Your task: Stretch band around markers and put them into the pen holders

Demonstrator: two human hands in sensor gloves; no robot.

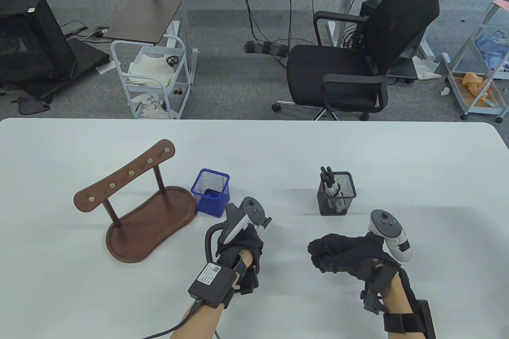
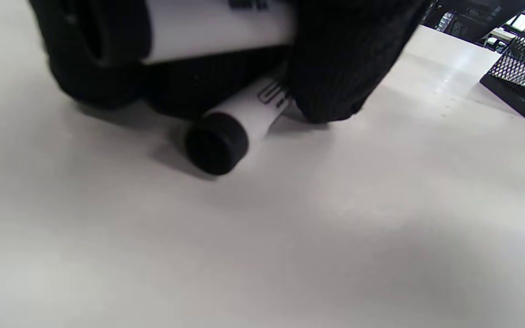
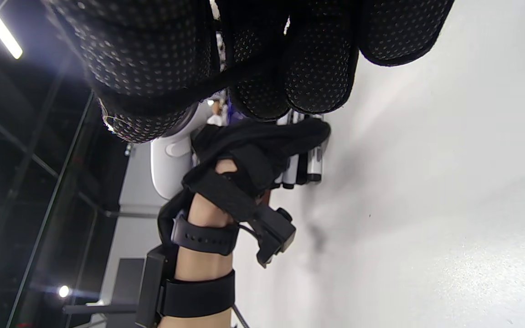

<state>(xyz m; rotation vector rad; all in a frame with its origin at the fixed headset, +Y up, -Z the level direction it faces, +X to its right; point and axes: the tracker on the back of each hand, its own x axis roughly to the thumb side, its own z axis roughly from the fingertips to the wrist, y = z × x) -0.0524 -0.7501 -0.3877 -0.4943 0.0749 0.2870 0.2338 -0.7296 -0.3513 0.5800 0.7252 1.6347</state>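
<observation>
My left hand [image 1: 242, 241] lies palm down on the white table and grips a bunch of white markers [image 1: 263, 227] with black caps. From the left wrist, one marker [image 2: 244, 120] touches the table under the gloved fingers [image 2: 340, 59]. The right wrist view shows several markers [image 3: 300, 168] side by side in that hand. My right hand [image 1: 324, 253] hovers to the right, fingers curled, with a dark band [image 3: 162, 102] across them. The black mesh holder [image 1: 344, 200] holds a marker bundle [image 1: 329, 184]. The blue mesh holder [image 1: 210, 194] stands just beyond my left hand.
A brown wooden stand [image 1: 147, 219] with a pegged bar sits on the table's left part. The black holder [image 2: 522, 73] also shows at the left wrist view's right edge. Beyond the table's far edge stand an office chair [image 1: 358, 57] and a white cart [image 1: 151, 76].
</observation>
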